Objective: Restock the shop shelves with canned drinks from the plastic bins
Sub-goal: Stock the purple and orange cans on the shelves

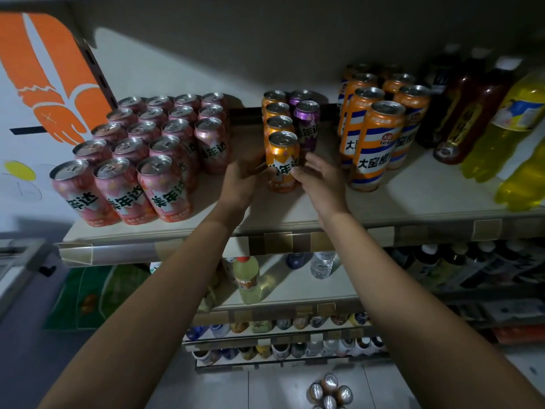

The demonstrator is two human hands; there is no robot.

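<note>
On the top shelf (295,214) stands a row of orange cans, and the front orange can (282,156) is upright between my hands. My left hand (244,178) is blurred and curls its fingers round the can's left side. The fingers of my right hand (320,180) are fairly straight, their tips touching the can's right side. Purple cans (306,125) stand just behind on the right. A block of pink cans (141,152) fills the shelf's left part. Several loose cans (330,391) stand on the floor below; no bin shows.
Tall orange-and-white cans (380,137) stand right of my right hand, then dark bottles (469,113) and yellow bottles (513,134). Lower shelves (283,302) hold bottles and cans. An orange-and-white wall panel (44,69) bounds the shelf on the left.
</note>
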